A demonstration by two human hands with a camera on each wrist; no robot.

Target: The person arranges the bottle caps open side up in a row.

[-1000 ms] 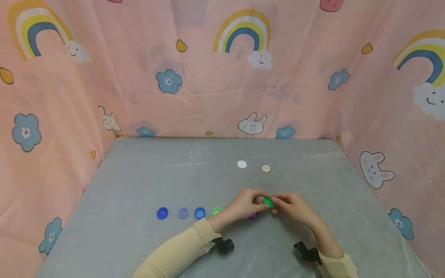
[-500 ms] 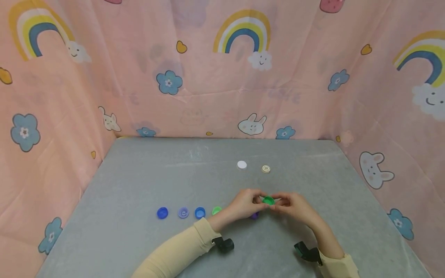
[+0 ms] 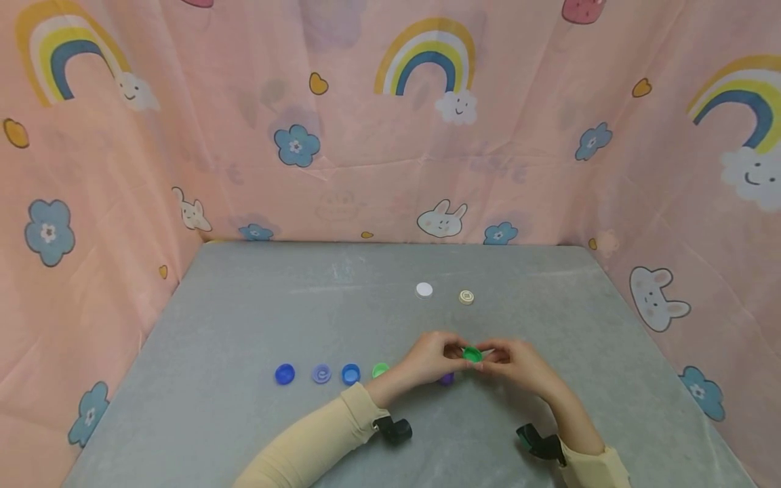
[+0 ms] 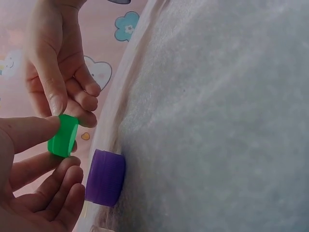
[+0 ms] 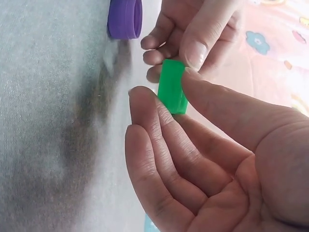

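A green bottle cap point(image 3: 472, 354) is up off the table between both hands, its hollow side showing in the head view. My left hand point(image 3: 432, 359) pinches it between thumb and fingers from the left. From the other side, my right hand point(image 3: 518, 362) pinches the same cap, the thumbs close together in the right wrist view. A ribbed purple bottle cap point(image 4: 105, 178) sits on the table just beneath the left hand, which partly covers it in the head view. Partly behind the left wrist is a light green cap point(image 3: 381, 369).
Left of the hands, a lavender cap point(image 3: 321, 373) lies between a blue cap point(image 3: 350, 373) and a dark blue cap point(image 3: 285, 374), in a row. Farther back on the grey table point(image 3: 244, 305) are a white cap point(image 3: 424, 290) and a cream cap point(image 3: 466, 297). Pink printed cloth surrounds it.
My right thumb and fingers have shifted their grip on the green cap. The cap has turned slightly and now looks more level. The caps on the table stay where they were.
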